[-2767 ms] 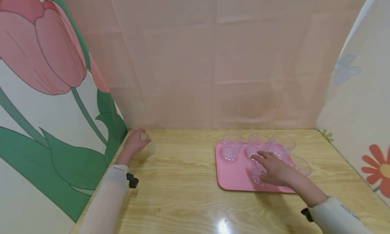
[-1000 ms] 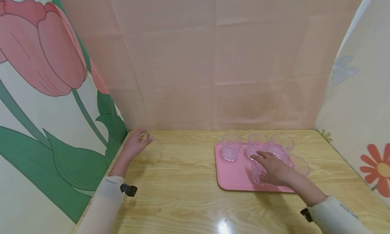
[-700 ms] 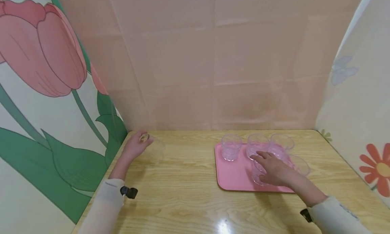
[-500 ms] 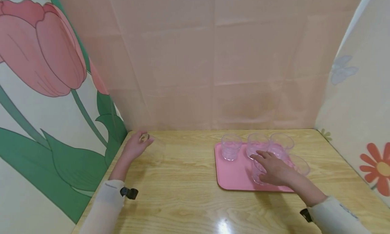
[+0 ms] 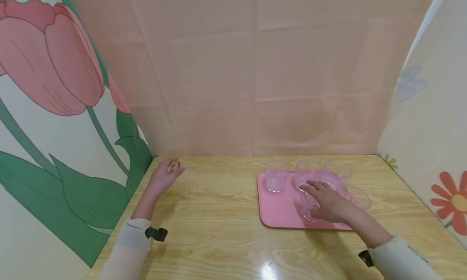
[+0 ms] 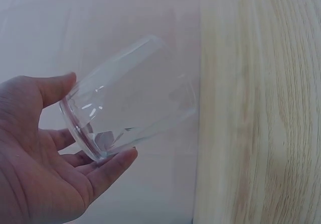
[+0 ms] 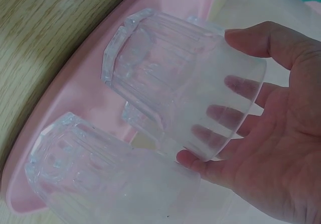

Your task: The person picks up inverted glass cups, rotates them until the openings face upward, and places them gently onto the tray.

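My left hand (image 5: 162,177) is near the table's back left corner. It holds a clear drinking glass (image 6: 135,98) by the thick base, fingertips and thumb around it, the glass tilted with its mouth away from the palm. Only its base shows well in the head view; the rest is faint. On the right, my right hand (image 5: 330,203) grips another clear glass (image 7: 170,78) near the rim, thumb on one side and fingers on the other. That glass is over the pink tray (image 5: 279,213). A further glass (image 7: 100,169) stands close beside it in the right wrist view.
Several more clear glasses are on the tray, one glass (image 5: 276,176) at its back left corner and others grouped to the right. The wooden table (image 5: 215,215) meets a pink cloth backdrop (image 5: 204,77); a tulip-painted panel (image 5: 65,65) borders the left.
Compared with 2.8 seconds ago, my left hand has shifted slightly right and turned, swinging the glass's far end rightward. In the last second it barely moves. My right hand and the tray look unchanged.
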The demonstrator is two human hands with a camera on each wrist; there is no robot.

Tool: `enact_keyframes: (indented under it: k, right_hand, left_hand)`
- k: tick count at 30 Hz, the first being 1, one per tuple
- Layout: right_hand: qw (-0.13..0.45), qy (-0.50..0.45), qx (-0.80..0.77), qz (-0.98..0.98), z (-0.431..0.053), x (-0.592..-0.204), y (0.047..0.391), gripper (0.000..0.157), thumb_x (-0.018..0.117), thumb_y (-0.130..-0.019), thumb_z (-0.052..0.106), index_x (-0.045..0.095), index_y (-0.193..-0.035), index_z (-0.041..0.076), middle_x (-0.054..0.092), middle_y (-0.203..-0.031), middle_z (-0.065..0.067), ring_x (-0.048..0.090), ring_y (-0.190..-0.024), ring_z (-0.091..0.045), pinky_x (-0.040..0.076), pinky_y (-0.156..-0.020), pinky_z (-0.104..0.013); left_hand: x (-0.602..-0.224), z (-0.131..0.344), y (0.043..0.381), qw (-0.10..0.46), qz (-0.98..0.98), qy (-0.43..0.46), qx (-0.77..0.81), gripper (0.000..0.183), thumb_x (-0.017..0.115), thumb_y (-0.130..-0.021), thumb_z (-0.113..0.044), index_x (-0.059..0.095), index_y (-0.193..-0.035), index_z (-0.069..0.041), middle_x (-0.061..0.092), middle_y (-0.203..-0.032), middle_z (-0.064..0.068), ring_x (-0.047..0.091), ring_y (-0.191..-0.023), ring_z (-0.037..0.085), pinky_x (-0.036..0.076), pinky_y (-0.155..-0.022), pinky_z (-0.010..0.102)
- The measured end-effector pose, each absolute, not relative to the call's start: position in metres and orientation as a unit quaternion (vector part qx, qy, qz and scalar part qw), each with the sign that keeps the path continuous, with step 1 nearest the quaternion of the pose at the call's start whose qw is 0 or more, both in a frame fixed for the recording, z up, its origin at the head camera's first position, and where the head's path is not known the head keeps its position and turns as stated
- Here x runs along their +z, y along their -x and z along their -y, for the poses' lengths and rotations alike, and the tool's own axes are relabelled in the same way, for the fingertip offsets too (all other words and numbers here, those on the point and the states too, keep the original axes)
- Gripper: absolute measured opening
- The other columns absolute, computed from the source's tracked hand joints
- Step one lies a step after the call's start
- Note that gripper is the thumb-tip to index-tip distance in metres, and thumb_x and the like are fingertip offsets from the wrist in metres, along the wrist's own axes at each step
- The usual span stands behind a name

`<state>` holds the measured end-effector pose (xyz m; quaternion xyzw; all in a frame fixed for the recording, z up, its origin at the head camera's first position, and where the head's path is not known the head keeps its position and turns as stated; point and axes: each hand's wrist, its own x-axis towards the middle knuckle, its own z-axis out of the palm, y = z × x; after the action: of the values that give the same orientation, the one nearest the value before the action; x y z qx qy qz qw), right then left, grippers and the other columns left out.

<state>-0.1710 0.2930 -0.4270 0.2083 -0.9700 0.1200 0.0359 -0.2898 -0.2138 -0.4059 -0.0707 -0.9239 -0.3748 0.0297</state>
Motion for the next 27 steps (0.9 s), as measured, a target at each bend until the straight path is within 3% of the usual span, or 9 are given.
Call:
enact_keyframes:
  k: [19, 27]
  right_hand:
    - [0.046, -0.209, 0.137, 0.967, -0.295, -0.430, 0.172, 0.072, 0.080, -0.072, 0.014, 0.056, -0.140, 0.005, 0.048, -0.142, -0.031, 0.044, -0.126, -0.059, 0.045, -0.092, -0.071]
    - [0.084, -0.224, 0.139, 0.961, -0.294, -0.430, 0.174, 0.069, 0.080, -0.078, 0.020, 0.054, -0.140, 0.001, 0.051, -0.137, -0.032, 0.048, -0.123, -0.058, 0.044, -0.094, -0.071]
  left_hand:
    - [-0.413, 0.201, 0.284, 0.029, 0.905, 0.056, -0.421, 0.065, 0.058, -0.103, -0.041, 0.039, -0.152, -0.002, 0.039, -0.154, 0.027, 0.039, -0.141, 0.046, 0.032, -0.115, 0.059]
    - [-0.416, 0.195, 0.279, 0.019, 0.889, 0.048, -0.455, 0.065, 0.059, -0.102, -0.044, 0.042, -0.151, -0.004, 0.037, -0.156, 0.028, 0.041, -0.139, 0.047, 0.035, -0.113, 0.060]
